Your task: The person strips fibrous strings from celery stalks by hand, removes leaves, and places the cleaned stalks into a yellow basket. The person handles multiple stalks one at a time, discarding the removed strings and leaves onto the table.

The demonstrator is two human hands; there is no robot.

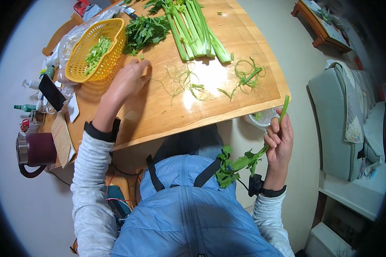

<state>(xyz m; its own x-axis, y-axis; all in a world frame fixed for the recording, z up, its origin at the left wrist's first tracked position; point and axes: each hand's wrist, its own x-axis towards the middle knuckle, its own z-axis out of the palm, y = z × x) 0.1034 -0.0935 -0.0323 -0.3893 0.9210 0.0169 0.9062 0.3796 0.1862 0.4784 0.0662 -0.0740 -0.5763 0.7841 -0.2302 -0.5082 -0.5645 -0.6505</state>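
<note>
My right hand point(282, 136), off the table's right front corner, grips a thin celery stalk point(284, 107). Its bare end points up past my fingers, and its leafy end hangs down to the left in front of my jacket. Above the left part of the table, my left hand point(131, 78) has its fingers curled, and anything in them is hidden. A small green celery piece point(142, 56) lies just beyond its fingers. Beside that hand stands a yellow plastic basket point(75, 70) with cut celery pieces point(98, 53) in it.
Long celery stalks point(195, 36) and a heap of celery leaves point(146, 32) lie at the back of the wooden table point(158, 122). Peeled strings point(246, 77) are scattered mid-table. At left are a phone point(52, 92) and a dark red jug point(40, 148). A white bin point(261, 120) stands below the right edge.
</note>
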